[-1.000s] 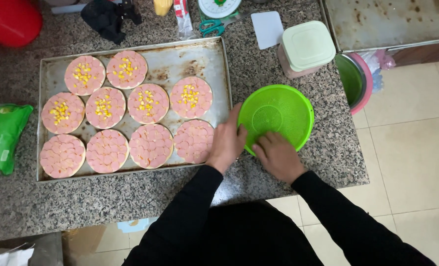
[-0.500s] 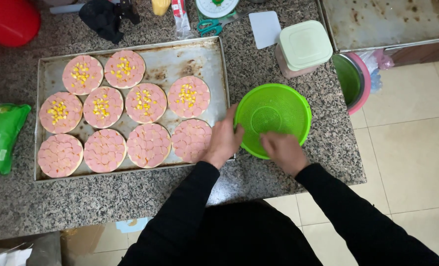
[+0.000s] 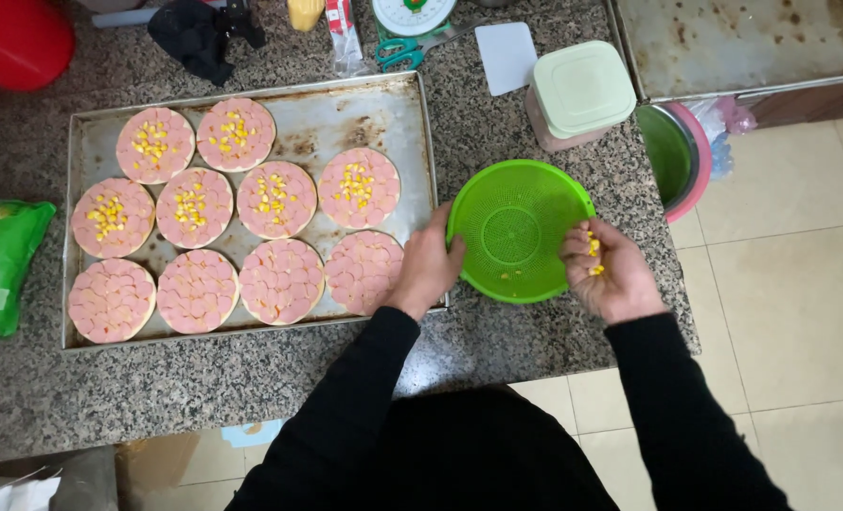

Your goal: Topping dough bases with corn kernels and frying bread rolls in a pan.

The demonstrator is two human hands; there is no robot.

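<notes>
**A:** Report, left to right. What is on the counter (image 3: 251, 397)?

**B:** Far left: a soft green bag (image 3: 0, 265), lying flat, with a small label patch I cannot make out. Next: a metal tray (image 3: 346, 114) carrying ten pink rounds covered in sliced sausage. The six topped rounds (image 3: 275, 199) carry yellow corn. The four bare rounds (image 3: 199, 291), all in the near row, carry none.

**A:** Hands?

**B:** The left hand (image 3: 428, 270) grips the near-left rim of the green strainer (image 3: 521, 222), which sits on the counter just beside the tray. The right hand (image 3: 612, 276) is at the strainer's right rim, with its grip cupped around a pinch of corn kernels (image 3: 593, 252). A few loose kernels lie in the strainer.

**A:** Step in hand?

**B:** In my judgement, collecting corn from the strainer. Getting kernels onto a bare round would call for a reach across the left hand, with the grip kept cupped.

**A:** Further right?

**B:** A square pale-green lidded tub (image 3: 582, 90) stands behind the strainer. At the counter's edge is a green bowl with a pink rim (image 3: 672, 156).
</notes>
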